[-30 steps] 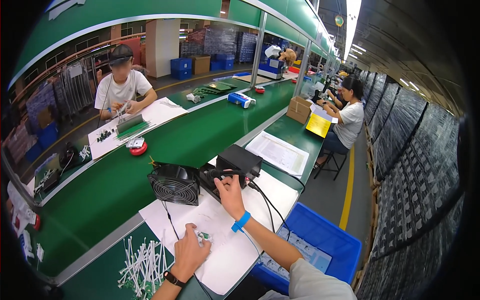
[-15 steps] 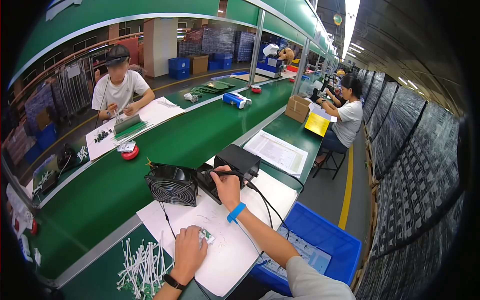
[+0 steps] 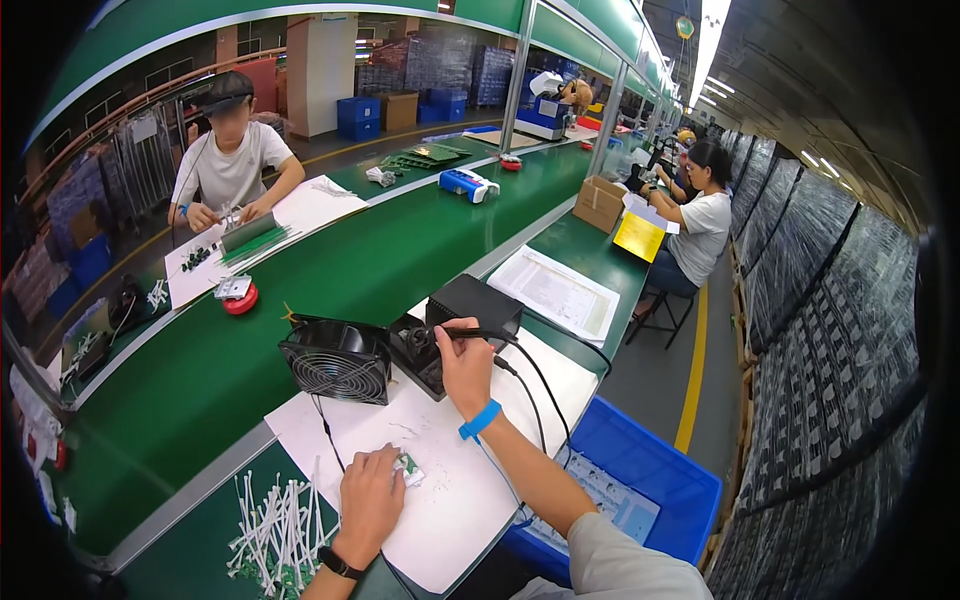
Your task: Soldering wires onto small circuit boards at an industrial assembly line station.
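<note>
My right hand (image 3: 463,366), with a blue wristband, grips a black soldering iron (image 3: 478,334) and holds its tip at the stand of the black soldering station (image 3: 462,312). My left hand (image 3: 369,496) lies flat on the white paper sheet (image 3: 440,470), its fingertips pressing a small green circuit board (image 3: 408,467). A black fan (image 3: 336,360) stands just left of the station. The iron's cord (image 3: 536,375) runs back over the paper.
A pile of white cable pieces (image 3: 275,521) lies left of my left hand. A blue bin (image 3: 640,482) sits below the bench edge at right. The green conveyor belt (image 3: 330,270) runs past; one person sits opposite, another further down on the right.
My right hand has moved the soldering iron a little further toward the station's stand. My left hand stays on the small board.
</note>
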`<state>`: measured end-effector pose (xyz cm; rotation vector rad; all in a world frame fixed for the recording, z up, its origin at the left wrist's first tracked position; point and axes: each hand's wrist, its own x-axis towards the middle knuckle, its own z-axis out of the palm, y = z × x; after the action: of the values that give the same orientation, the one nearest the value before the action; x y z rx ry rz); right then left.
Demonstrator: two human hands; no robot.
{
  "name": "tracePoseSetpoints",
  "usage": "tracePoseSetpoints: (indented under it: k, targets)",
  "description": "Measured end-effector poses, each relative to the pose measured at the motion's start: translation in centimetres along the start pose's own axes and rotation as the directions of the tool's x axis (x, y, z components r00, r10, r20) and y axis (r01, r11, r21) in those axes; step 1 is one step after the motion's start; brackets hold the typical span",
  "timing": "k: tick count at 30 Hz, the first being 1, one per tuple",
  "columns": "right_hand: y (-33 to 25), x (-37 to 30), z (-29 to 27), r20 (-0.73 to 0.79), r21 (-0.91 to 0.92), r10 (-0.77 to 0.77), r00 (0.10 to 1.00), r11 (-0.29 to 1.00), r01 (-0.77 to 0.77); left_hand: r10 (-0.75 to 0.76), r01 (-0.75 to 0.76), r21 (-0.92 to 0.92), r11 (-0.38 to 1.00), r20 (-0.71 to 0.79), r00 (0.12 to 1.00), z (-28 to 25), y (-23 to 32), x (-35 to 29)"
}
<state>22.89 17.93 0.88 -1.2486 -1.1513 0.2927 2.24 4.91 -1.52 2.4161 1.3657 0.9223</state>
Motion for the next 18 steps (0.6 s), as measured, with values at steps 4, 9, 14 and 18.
tracePoseSetpoints:
  k: [4, 9, 14, 18]
  targets:
    - [-1.2, -0.6, -1.7, -0.126, -0.003, -0.090, 0.988, 0.996, 0.091, -0.035, 0.036, -0.033, 0.999, 0.025, 0.999, -0.2, 0.0, 0.1]
    - [-1.0, -1.4, -1.9, -0.128, 0.096, -0.108, 0.986, 0.988, 0.121, -0.039, 0.039, -0.059, 0.997, -0.009, 0.999, -0.3, 0.3, 0.4]
    - [-0.4, -2.3, -1.4, -0.083, 0.239, -0.105, 0.991, 0.963, 0.122, -0.077, 0.076, -0.075, 0.994, -0.005, 0.997, -0.2, 0.3, 0.7]
    - [-0.7, -2.6, -1.6, -0.059, 0.287, -0.095, 0.994, 0.952, 0.108, -0.152, 0.144, -0.114, 0.983, -0.071, 0.986, 0.0, 1.1, 0.6]
